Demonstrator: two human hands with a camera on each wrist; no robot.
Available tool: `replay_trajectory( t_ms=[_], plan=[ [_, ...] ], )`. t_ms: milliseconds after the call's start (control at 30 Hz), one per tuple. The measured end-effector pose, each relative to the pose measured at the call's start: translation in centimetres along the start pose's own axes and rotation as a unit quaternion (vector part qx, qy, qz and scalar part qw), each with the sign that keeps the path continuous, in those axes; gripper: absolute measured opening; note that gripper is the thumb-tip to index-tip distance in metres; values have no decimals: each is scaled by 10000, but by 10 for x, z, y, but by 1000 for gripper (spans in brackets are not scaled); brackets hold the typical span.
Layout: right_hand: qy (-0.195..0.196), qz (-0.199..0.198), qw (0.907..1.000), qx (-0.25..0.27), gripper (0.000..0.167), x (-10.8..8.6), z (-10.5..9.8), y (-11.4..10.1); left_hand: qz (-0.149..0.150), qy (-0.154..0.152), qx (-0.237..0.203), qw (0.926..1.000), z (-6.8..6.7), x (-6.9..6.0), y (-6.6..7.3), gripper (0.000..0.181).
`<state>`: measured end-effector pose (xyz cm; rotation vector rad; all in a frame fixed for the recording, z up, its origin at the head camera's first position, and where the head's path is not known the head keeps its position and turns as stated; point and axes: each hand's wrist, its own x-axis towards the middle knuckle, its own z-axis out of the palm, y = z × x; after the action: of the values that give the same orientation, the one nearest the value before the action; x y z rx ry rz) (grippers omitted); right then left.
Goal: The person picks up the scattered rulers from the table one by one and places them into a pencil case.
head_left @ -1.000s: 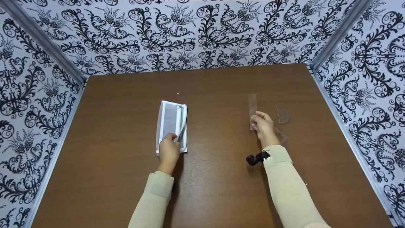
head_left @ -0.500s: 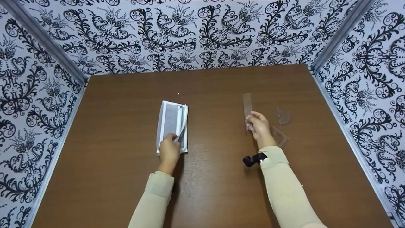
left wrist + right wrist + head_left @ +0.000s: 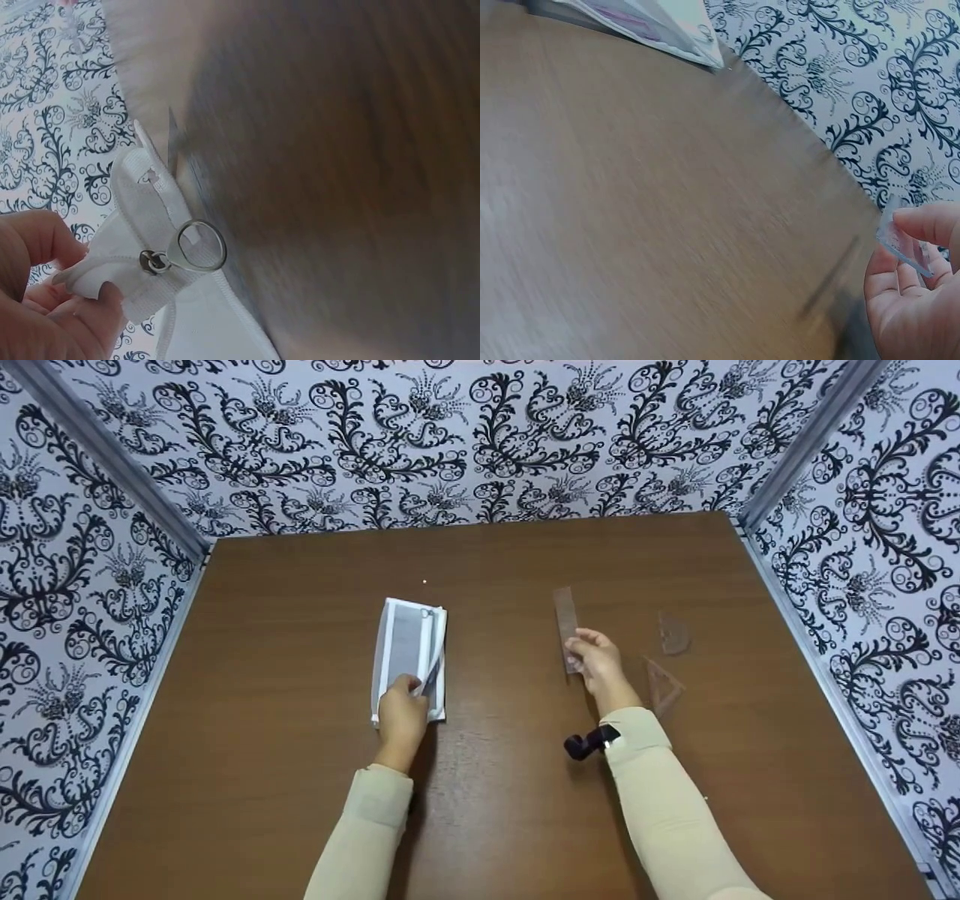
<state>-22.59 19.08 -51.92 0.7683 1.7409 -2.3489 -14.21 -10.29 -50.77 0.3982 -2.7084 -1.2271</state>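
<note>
With my left hand (image 3: pixel 403 720) I pinch the raised edge of a white and grey pouch (image 3: pixel 405 637), which lies on the brown table (image 3: pixel 510 810); one metal ring (image 3: pixel 175 253) is on its zip. With my right hand (image 3: pixel 600 664) I pinch a clear ruler (image 3: pixel 565 619) near its lower end, and it is above the table, well apart from the pouch. More to the right, a protractor (image 3: pixel 674 634) and a triangle (image 3: pixel 663 690), both clear, lie near each other.
</note>
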Motion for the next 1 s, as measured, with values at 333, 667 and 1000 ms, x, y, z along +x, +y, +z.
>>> replay_trajectory(
  t_ms=[333, 667, 1000],
  plan=[
    [-191, 24, 9995, -256, 36, -3, 20, 8, -45, 1, -76, 10000, -1, -1, 0, 27],
    [-476, 1, 9985, -254, 35, -8, 34, 12, 78, 113, -11, 9999, -1, -3, 1, 27],
    [-588, 94, 9975, -374, 35, -11, 53, 19, 73, 161, -97, 9998, -2, -5, 0, 26]
  ],
)
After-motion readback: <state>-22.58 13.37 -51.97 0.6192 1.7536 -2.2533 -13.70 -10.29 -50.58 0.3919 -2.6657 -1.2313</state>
